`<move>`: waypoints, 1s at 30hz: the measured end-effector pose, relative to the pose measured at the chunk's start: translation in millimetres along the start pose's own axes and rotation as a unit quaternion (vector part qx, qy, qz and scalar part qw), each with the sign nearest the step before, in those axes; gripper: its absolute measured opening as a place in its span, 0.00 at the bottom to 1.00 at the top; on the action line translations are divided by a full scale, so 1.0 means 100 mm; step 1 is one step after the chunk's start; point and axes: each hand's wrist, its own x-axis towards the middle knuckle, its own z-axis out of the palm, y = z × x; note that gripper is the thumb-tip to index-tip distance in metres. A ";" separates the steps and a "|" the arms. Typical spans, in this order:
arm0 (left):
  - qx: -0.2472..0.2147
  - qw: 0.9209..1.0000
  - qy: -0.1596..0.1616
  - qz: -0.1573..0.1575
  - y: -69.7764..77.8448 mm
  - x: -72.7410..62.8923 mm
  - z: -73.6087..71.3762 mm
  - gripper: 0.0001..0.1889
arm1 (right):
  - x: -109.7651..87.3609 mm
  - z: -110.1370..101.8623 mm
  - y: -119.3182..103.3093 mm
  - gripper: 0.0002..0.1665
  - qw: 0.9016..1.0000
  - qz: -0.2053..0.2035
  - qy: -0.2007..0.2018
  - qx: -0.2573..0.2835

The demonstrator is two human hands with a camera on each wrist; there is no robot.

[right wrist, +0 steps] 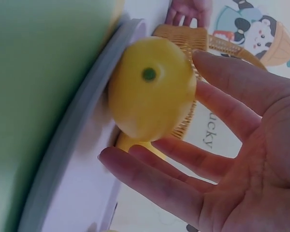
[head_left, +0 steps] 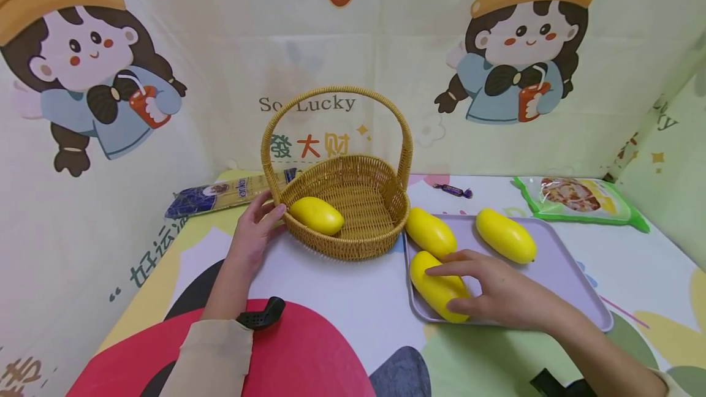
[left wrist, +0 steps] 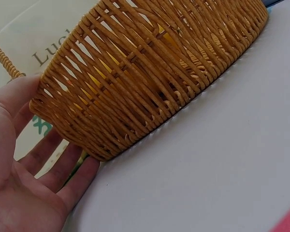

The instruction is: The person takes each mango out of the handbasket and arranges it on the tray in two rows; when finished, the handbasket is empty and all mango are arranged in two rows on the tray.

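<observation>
Head: Right hand (head_left: 502,291), fingers apart, is hovering about or touching the yellow fruit (head_left: 434,290), lower centre-right, on the tray (head_left: 562,290); left hand (head_left: 255,231), fingers extended, is touching the basket (head_left: 347,250), centre. Smooth skin could be causing slippage; long axis is running upper left to lower right.

Left wrist: Fingers are spreading against wickerwork, left.

Right wrist: Fruit's green-dotted end is facing the camera, centre.

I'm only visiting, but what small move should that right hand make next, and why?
Probably the right hand should close gently around the front yellow fruit on the tray: its fingers are spread about that fruit, not wrapped round it. One similar fruit already lies in the basket, which the left hand touches.
</observation>
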 end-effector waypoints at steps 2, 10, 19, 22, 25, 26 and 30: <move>-0.001 1.000 0.000 0.001 0.00 0.00 0.00 0.33 | 0.00 -0.02 -0.01 0.27 1.000 0.000 -0.002 -0.001; -0.003 1.000 0.000 0.001 0.00 0.00 0.00 0.33 | 0.02 -0.09 -0.07 0.28 0.999 0.006 -0.034 0.001; -0.007 1.000 -0.004 0.004 0.00 0.02 0.00 0.33 | 0.06 -0.22 -0.27 0.26 0.999 -0.029 -0.023 -0.029; -0.007 1.000 -0.005 0.003 0.00 0.02 -0.01 0.33 | 0.14 -0.29 -0.38 0.26 0.999 -0.029 -0.037 -0.006; -0.007 1.000 -0.007 0.004 -0.01 0.02 -0.02 0.33 | 0.25 -0.36 -0.48 0.26 0.998 -0.016 -0.057 0.014; -0.008 1.000 -0.008 0.004 -0.01 0.02 -0.02 0.33 | 0.29 -0.39 -0.50 0.26 0.998 -0.014 -0.061 0.018; -0.009 1.000 -0.010 0.006 -0.01 0.02 -0.01 0.33 | 0.42 -0.46 -0.55 0.24 0.997 -0.028 -0.070 0.013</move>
